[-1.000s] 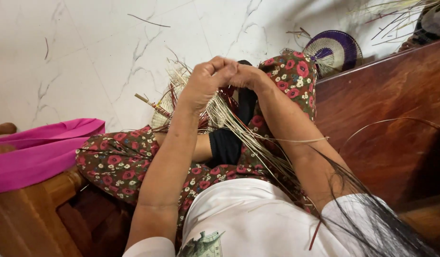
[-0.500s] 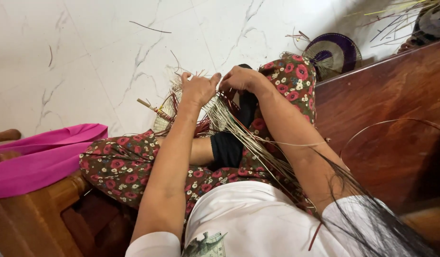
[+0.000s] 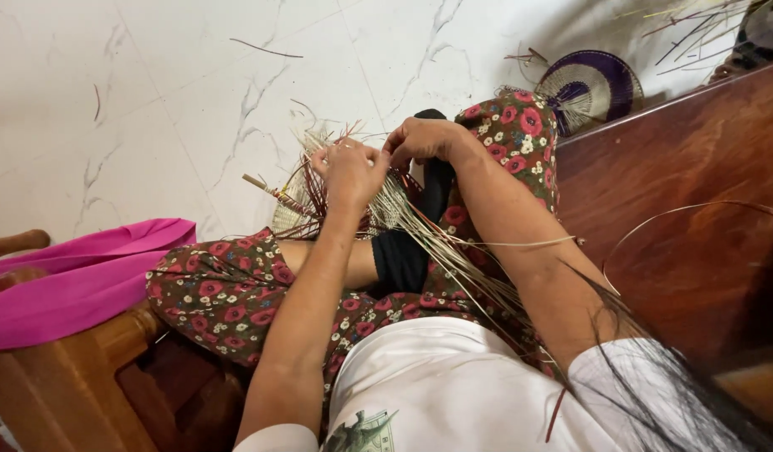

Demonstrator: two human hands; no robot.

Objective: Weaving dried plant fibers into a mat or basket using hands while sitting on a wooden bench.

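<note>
Soft, even daylight fills the scene, brightest on the white marble floor [image 3: 152, 109] at the far left, which shows a mild sheen but no hard glare. Shadows are faint and diffuse; a greyer shade falls across the floor at the far right, near the purple woven fan [image 3: 591, 84]. The dark wooden bench [image 3: 696, 209] on the right carries a dull reflection and darkens towards the near right corner. Focus is sharp in the middle, on the straw strands [image 3: 386, 209]; loose dark hair [image 3: 654, 377] near the lens is blurred. The wide lens bends lines at the edges.
</note>
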